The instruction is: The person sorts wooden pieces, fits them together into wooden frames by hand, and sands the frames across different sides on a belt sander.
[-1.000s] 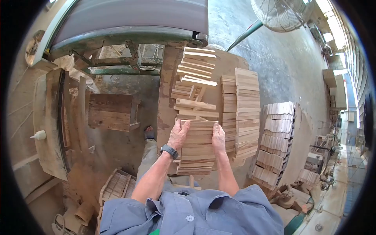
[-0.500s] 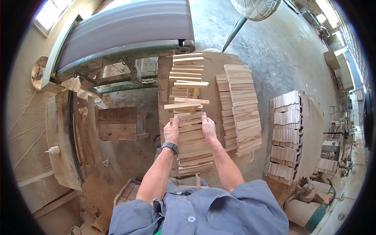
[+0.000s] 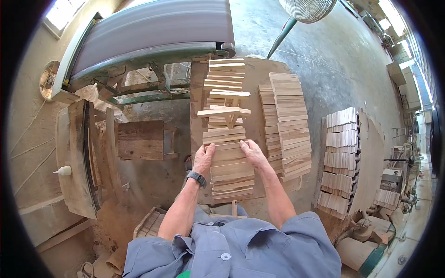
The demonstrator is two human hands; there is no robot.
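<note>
As the head view looks down past the person's grey-blue shirt (image 3: 225,243), both hands lie at the top end of a near row of slats (image 3: 232,169), which sits on the brown surface (image 3: 198,92); the left hand (image 3: 202,157), with a dark watch (image 3: 196,179) on its wrist, has its grip on the row's left side, thumb up by the top edge; the right hand (image 3: 252,153) grips the opposite side, thumb over the corner, so the row is held between the two; how far the fingers curl beneath is hard to tell from above.

Just beyond the hands, loose slats (image 3: 225,112) run up the surface, some level and some crossed at angles; to the right of them stand two more rows side by side, a narrow row (image 3: 270,120) and a longer row (image 3: 292,125), their edges close together.

Farther right, stacked slats (image 3: 340,162) stand in several bundles near the floor; at the upper left is a machine with a wide grey belt (image 3: 157,34); a fan (image 3: 308,9) is cut by the top edge; a wooden box (image 3: 140,140) stands left of the surface, and a white bottle (image 3: 65,171) lies farther left.
</note>
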